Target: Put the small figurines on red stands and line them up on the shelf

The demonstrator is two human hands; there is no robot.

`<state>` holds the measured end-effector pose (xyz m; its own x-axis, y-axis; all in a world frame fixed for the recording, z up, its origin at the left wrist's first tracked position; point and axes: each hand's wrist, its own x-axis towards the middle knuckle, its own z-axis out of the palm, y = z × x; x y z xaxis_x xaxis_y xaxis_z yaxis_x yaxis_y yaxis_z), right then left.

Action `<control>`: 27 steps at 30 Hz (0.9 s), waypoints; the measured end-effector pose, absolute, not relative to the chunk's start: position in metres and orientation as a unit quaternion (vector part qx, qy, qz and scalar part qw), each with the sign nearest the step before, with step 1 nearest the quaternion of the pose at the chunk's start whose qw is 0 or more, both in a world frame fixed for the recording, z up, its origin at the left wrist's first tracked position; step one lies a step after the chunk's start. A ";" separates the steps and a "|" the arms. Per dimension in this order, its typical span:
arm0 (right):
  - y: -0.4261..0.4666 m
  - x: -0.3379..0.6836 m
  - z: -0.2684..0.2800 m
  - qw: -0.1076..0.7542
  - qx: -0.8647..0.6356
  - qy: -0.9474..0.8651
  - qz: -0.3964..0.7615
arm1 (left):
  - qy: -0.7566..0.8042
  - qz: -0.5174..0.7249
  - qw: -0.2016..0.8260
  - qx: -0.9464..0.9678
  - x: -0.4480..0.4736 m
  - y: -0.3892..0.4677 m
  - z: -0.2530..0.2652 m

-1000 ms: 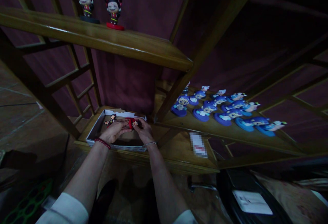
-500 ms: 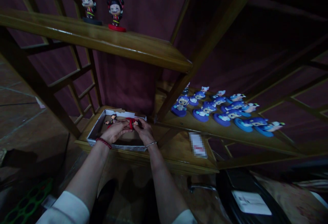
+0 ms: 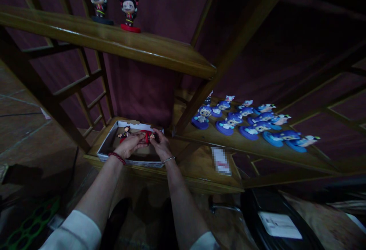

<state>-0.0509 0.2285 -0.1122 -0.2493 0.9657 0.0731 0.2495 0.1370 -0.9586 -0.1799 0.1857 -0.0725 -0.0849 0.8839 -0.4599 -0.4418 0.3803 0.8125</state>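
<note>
Over a shallow white box (image 3: 114, 124) on the lower shelf, both hands hold one small figurine (image 3: 151, 137) with a red base. My left hand (image 3: 133, 144) is closed at its red base side. My right hand (image 3: 162, 144) grips the dark-haired head end from the other side. Fingers cover much of the figurine, which lies tilted on its side. Left of my left hand, inside the box, lie other dark-haired figurines (image 3: 124, 132) with a bit of red beneath them; how many I cannot tell.
On the shelf above stand two black-haired figurines, one on a dark base (image 3: 100, 4), one on a red base (image 3: 130, 13). Several blue-haired figurines (image 3: 256, 128) fill the right shelf. A blurred white card (image 3: 221, 161) lies right of the box. A black chair (image 3: 268, 208) stands lower right.
The view has shifted very slightly. Both hands stay over the box with the same figurine between them, in almost the same pose.
</note>
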 end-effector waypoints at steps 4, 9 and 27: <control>0.231 -0.051 -0.119 0.414 -0.468 -0.632 0.458 | 0.513 0.520 0.649 0.214 -0.181 0.187 -0.077; 0.233 -0.052 -0.121 0.417 -0.465 -0.622 0.472 | 0.517 0.515 0.647 0.222 -0.183 0.188 -0.080; 0.229 -0.054 -0.120 0.425 -0.452 -0.604 0.500 | 0.524 0.498 0.655 0.219 -0.179 0.187 -0.083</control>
<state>-0.0542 0.2286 -0.1199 -0.2306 0.9712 0.0606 0.1217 0.0906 -0.9884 -0.1793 0.1872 -0.0827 -0.0456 0.8822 -0.4686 -0.4234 0.4078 0.8090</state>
